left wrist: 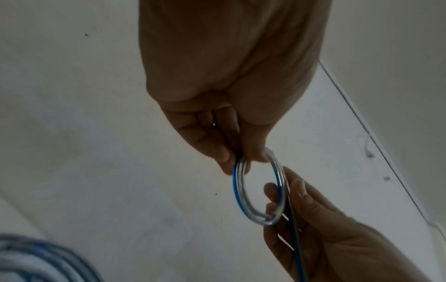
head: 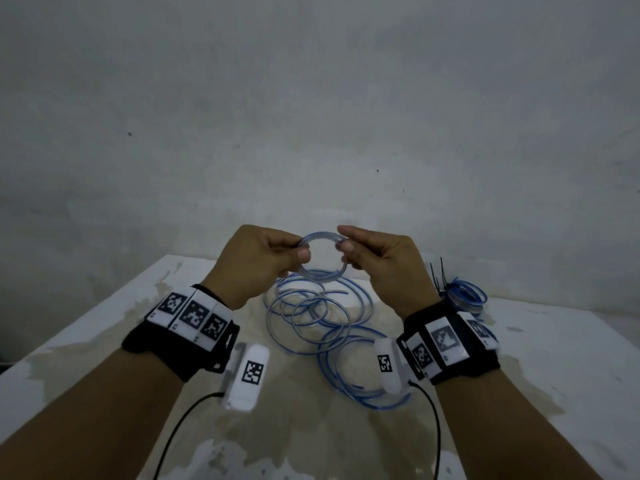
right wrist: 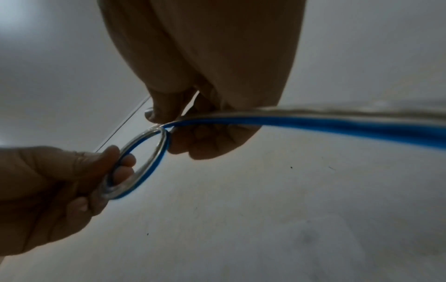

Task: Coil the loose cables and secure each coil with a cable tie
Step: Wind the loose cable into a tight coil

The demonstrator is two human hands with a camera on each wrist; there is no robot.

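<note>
A small coil (head: 323, 257) of clear cable with a blue stripe is held in the air above the table between both hands. My left hand (head: 273, 258) pinches its left side; the left wrist view shows the coil (left wrist: 259, 192) pinched under my left fingers (left wrist: 241, 150). My right hand (head: 367, 256) pinches its right side, and in the right wrist view the cable tail (right wrist: 313, 122) runs out from the coil (right wrist: 142, 162) past my right palm. The remaining loose cable (head: 325, 323) lies in tangled loops on the table below.
A tied blue coil (head: 465, 294) with black cable ties (head: 437, 275) beside it lies at the table's right. The stained white table (head: 104, 341) ends at a grey wall (head: 311, 116) behind. Black wires (head: 180, 427) hang from both wrist cameras.
</note>
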